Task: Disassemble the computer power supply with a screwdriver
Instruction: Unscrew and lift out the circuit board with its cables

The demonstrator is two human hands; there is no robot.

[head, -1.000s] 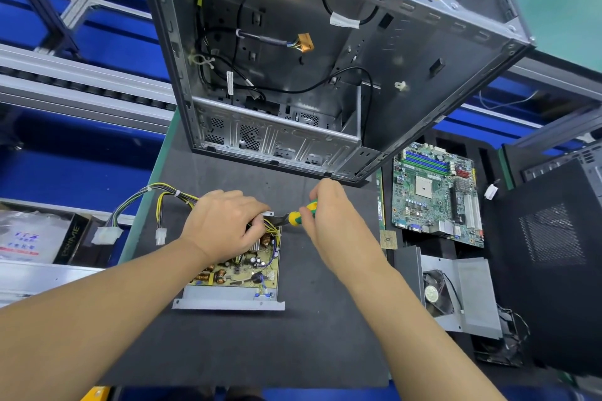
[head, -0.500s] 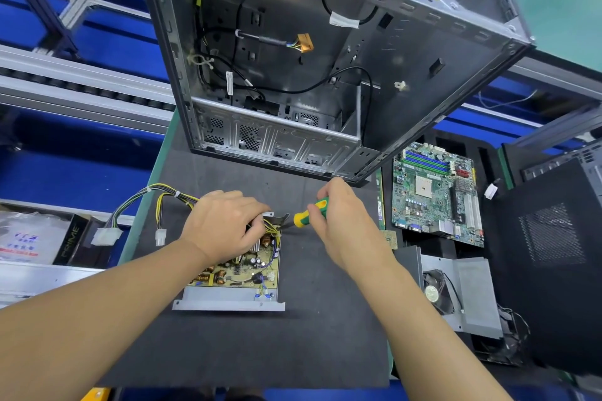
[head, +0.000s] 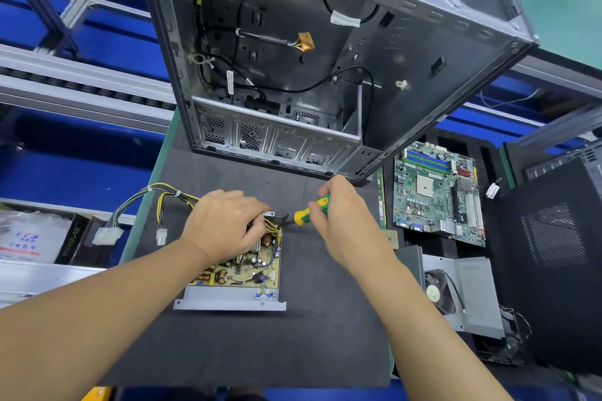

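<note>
My right hand [head: 345,225] pinches the green-yellow screwdriver [head: 311,210]. Its long axis runs 2 to 8 o'clock, tip toward the power supply [head: 228,298]. My left hand [head: 224,225] grips the supply's far end. The supply — an open sheet-metal tray holding a yellowish circuit board [head: 241,265] — lies on the dark mat [head: 325,319], at 6 o'clock from the steel case [head: 407,75].

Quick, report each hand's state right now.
Left hand: grips the power supply at its far end.
Right hand: grips the screwdriver handle.

On the dark desk [head: 228,352], the left hand [head: 224,225] grips the opened power supply's yellow circuit board [head: 241,267] while the right hand [head: 342,221] holds a green-and-yellow-handled screwdriver [head: 311,209] at its far corner.
</note>
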